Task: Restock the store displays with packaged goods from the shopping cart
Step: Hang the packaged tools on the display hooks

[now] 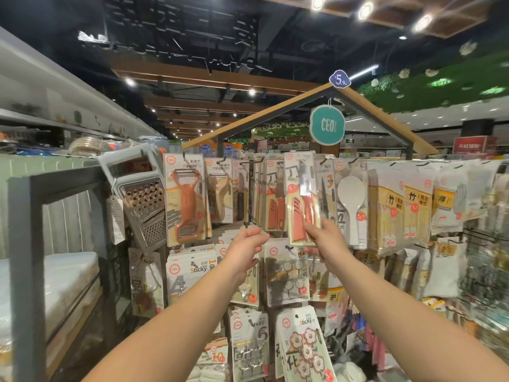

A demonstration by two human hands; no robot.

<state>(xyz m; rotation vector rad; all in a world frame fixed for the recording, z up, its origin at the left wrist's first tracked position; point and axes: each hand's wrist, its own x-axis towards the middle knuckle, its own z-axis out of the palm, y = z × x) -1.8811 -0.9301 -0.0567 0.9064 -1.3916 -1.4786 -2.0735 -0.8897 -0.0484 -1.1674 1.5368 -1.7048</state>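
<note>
While the right hand (325, 238) pinches the lower edge of the knife package (301, 197) against the top row of the display rack (278, 158), its hang hole should be lined up and slid fully onto the hook. The left hand (248, 244) hovers beside it, grip relaxed and empty. No cart shows.

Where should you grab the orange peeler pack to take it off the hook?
Pinch the orange peeler pack at its bottom edge, coming from the front, then lift up and toward you. It hangs flat from a hole at its top, so the lower card is free. The grater crowds its left side, and another peeler pack overlaps its right.
</note>
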